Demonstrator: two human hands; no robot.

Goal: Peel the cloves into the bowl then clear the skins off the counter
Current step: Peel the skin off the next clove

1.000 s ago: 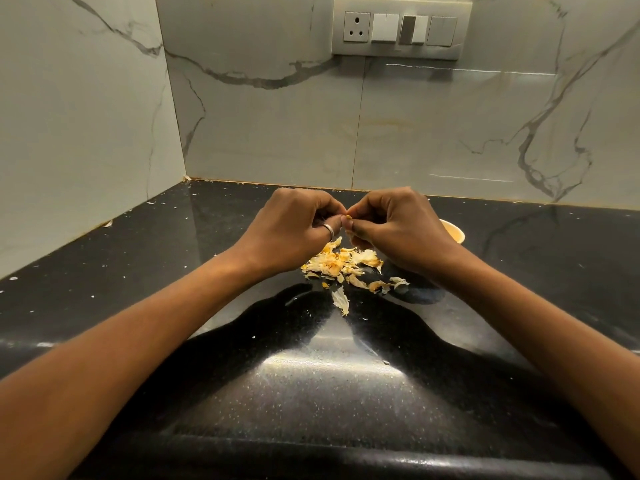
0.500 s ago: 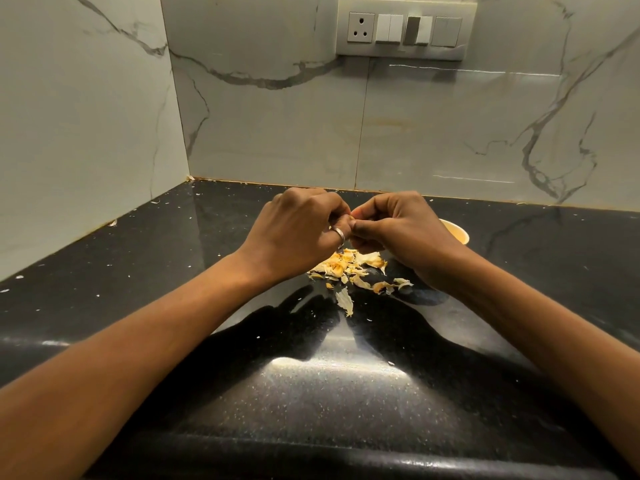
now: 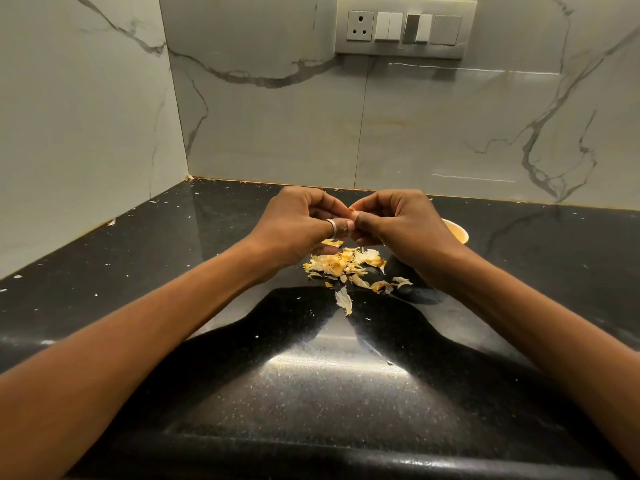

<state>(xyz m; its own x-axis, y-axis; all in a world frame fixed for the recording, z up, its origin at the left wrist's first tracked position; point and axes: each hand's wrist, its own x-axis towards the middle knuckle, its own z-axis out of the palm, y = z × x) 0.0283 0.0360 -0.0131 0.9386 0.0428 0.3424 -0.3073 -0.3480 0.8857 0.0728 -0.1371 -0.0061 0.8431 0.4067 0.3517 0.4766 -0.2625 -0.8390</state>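
Observation:
My left hand (image 3: 301,226) and my right hand (image 3: 398,226) meet fingertip to fingertip above the black counter (image 3: 311,393). Between them both pinch a small garlic clove (image 3: 352,212), of which only a sliver of orange-tan skin shows. A ring sits on my left thumb. Below the hands lies a pile of pale and yellow garlic skins (image 3: 346,266), with one loose skin (image 3: 344,299) nearer to me. The bowl (image 3: 457,232) stands behind my right wrist; only part of its pale rim shows and its contents are hidden.
Marble-look walls close the counter at the back and left, meeting in a corner (image 3: 188,176). A socket and switch panel (image 3: 405,27) is on the back wall. Tiny white flecks are scattered over the counter. The rounded front edge (image 3: 329,459) is near me.
Both hands have stayed together over the pile, fingers shifting slightly on the clove. The camera has shifted a little.

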